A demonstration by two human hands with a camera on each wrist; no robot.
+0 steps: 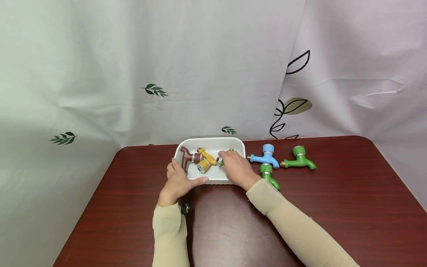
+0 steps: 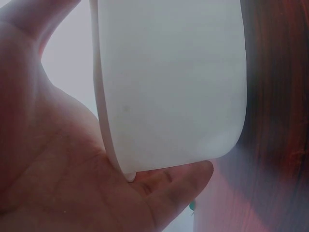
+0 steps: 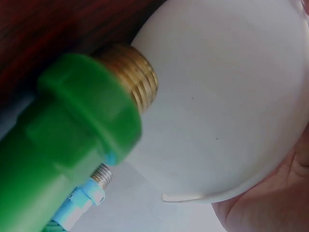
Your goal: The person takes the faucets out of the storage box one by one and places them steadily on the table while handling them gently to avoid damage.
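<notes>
Green tap [image 1: 219, 161], its knob round and silvery-faced, lies in the smooth, round-cornered white tray [image 1: 213, 144] beneath the right hand [image 1: 237, 168], whose fingers grasp it. The left hand [image 1: 178, 181] grips the tray's near left corner between thumb and fingers. The right hand hides most of the tap's body, leaving its outline hard to make out.

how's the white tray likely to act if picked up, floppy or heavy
The white tray is probably stiff: its walls look unbent beside the left hand. It may be light, given its thin rim, though the brown tap and yellow tap inside add weight. If tilted, those could slide on its smooth-looking floor.
</notes>
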